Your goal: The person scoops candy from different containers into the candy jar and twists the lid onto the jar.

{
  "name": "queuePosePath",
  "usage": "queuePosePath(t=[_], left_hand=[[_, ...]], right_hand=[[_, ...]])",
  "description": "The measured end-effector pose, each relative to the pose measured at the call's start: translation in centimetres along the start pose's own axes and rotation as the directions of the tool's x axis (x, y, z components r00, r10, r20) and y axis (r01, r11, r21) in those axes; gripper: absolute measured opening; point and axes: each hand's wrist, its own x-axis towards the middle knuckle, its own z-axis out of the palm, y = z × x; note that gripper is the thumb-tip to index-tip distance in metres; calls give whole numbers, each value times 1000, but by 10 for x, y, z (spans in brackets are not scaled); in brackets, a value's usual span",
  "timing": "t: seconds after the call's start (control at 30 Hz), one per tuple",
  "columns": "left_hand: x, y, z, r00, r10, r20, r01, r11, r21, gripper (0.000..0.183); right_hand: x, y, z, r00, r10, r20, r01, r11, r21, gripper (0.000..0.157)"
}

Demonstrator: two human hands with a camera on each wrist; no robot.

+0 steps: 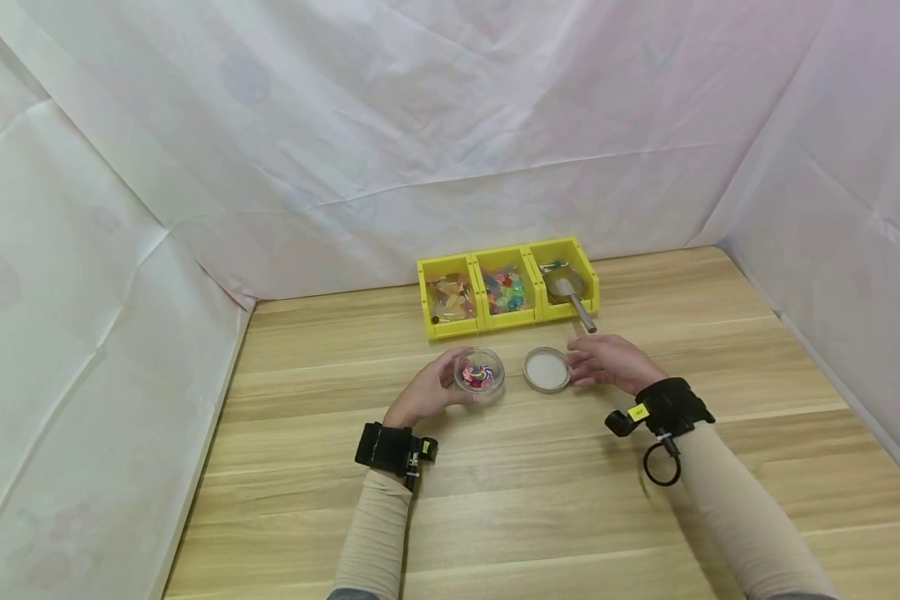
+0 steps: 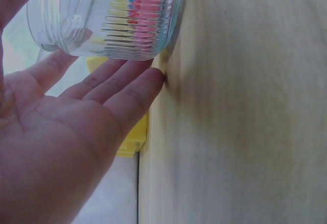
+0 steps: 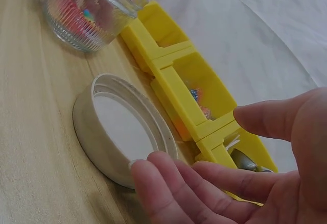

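Observation:
My left hand holds a small clear glass jar on the table, thumb on the near side and fingers on the far side. Colourful swirl-patterned candies lie inside it. Ribbed glass with pink and yellow showing through fills the upper part of the left wrist view. To the jar's right, a round lid lies with its white inside up. My right hand is beside this lid, fingers loosely bent and nothing in its grasp; in the right wrist view its fingertips overlap the lid's rim.
Behind the jar and lid stands a yellow three-part bin holding small colourful pieces. A metal scoop leans in its right compartment, handle jutting over the front. White cloth hangs around the wooden table.

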Motion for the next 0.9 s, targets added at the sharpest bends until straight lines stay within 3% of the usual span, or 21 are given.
queuePosePath(t=[0.5,0.9], left_hand=[[-1,2,-1,1000,1,-3,-1,1000,15,84],[-1,1,-1,1000,14,7,-14,1000,-22,84]], right_hand=[[-2,-9,8,998,-41,-43,29,965,-262,55],[-4,-20,24,992,-72,-101,3,827,-562,53]])
